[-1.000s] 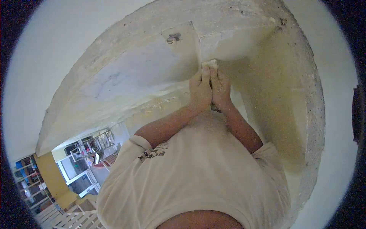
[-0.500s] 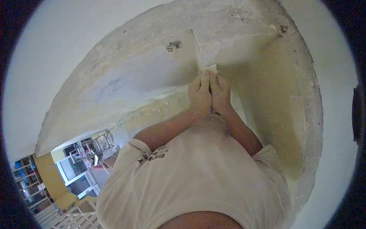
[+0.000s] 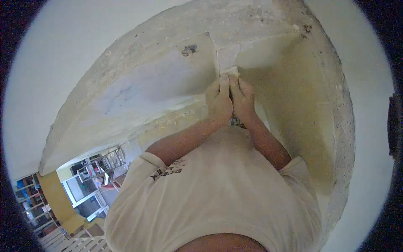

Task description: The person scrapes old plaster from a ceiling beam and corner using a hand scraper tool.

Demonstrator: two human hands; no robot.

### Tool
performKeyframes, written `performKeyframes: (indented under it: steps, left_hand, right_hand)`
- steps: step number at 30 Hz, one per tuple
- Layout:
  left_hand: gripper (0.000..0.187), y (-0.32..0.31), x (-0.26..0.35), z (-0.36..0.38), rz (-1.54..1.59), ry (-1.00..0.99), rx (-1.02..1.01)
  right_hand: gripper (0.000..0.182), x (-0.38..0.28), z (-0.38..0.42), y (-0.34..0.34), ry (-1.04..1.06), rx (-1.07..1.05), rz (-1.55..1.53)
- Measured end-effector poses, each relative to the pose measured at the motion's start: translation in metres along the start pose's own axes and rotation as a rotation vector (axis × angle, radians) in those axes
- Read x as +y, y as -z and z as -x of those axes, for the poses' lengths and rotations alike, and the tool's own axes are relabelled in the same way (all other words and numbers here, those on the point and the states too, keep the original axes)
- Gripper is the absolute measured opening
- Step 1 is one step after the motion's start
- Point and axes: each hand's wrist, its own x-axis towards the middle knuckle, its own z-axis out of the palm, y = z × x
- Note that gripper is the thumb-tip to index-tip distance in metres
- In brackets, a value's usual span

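Left hand (image 3: 218, 103) and right hand (image 3: 244, 103) side by side, touching, before shirt (image 3: 210, 189); block (image 3: 229, 70) at far end of both, in front of wall (image 3: 155, 77). Spot (image 3: 189, 50) on wall, left of block and farther up. Rim (image 3: 235, 19) above hands, curving down right side. Lower left, beyond left sleeve (image 3: 152, 160): shelves (image 3: 33, 203) outermost, panel (image 3: 56, 195) next, window (image 3: 86, 195) right of panel, frame (image 3: 112, 158) above and right of window, slats (image 3: 86, 244) below.
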Motion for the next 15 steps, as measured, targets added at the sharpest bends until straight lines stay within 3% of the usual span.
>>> performKeyframes:
  steps: [2, 5, 7, 8, 10, 12, 15]
  left_hand:
    - [0.036, -0.001, -0.016, 0.006, -0.051, 0.005, 0.028]
    - [0.038, -0.002, -0.009, 0.004, -0.048, 0.041, 0.02]
    - [0.039, -0.001, -0.013, 0.008, -0.012, 0.107, -0.02]
    - [0.037, 0.0, -0.019, 0.004, -0.027, 0.051, -0.018]
    - [0.036, -0.001, -0.02, 0.005, -0.042, -0.01, -0.016]
    - [0.036, -0.005, -0.014, 0.006, 0.102, 0.043, 0.041]
    - [0.036, 0.0, -0.011, 0.001, -0.058, 0.005, -0.031]
  right_hand:
    - [0.032, 0.001, -0.001, -0.001, -0.044, -0.074, 0.047]
    - [0.032, 0.009, 0.005, -0.004, -0.029, 0.039, -0.024]
    - [0.031, -0.006, 0.006, 0.006, -0.142, -0.084, 0.086]
    - [0.031, 0.001, 0.006, 0.003, -0.145, -0.083, 0.085]
    - [0.032, 0.012, 0.007, -0.005, -0.001, -0.006, 0.033]
    - [0.032, 0.009, 0.004, 0.0, 0.009, -0.012, 0.06]
    - [0.033, -0.002, 0.01, 0.002, -0.018, -0.015, 0.039]
